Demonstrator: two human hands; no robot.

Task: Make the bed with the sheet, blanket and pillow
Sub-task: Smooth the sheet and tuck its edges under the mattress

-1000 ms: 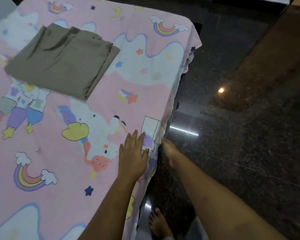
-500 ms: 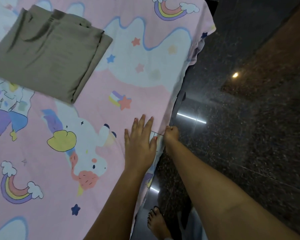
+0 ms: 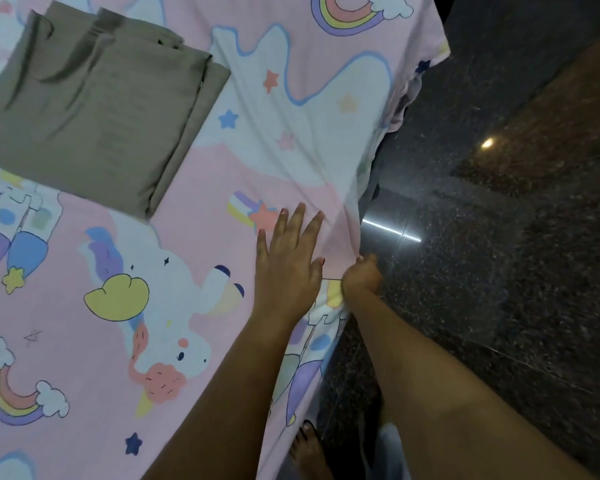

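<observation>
A pink sheet [image 3: 84, 323] printed with unicorns, rainbows and stars covers the bed. My left hand [image 3: 290, 261] lies flat on it with straight, spread fingers, close to the bed's right edge. My right hand [image 3: 361, 277] is at that edge, fingers curled round the sheet's hanging side, pulling it taut. A folded olive-brown blanket [image 3: 94, 105] rests on the sheet at the upper left. No pillow is in view.
Dark polished stone floor [image 3: 499, 271] runs along the bed's right side, with light reflections on it. My bare foot [image 3: 309, 452] stands on the floor next to the bed. The sheet's far right corner [image 3: 409, 95] hangs loose over the edge.
Both hands have slid further along the bed's right edge toward its far end. My right hand went from reaching at the edge to gripping the sheet's side.
</observation>
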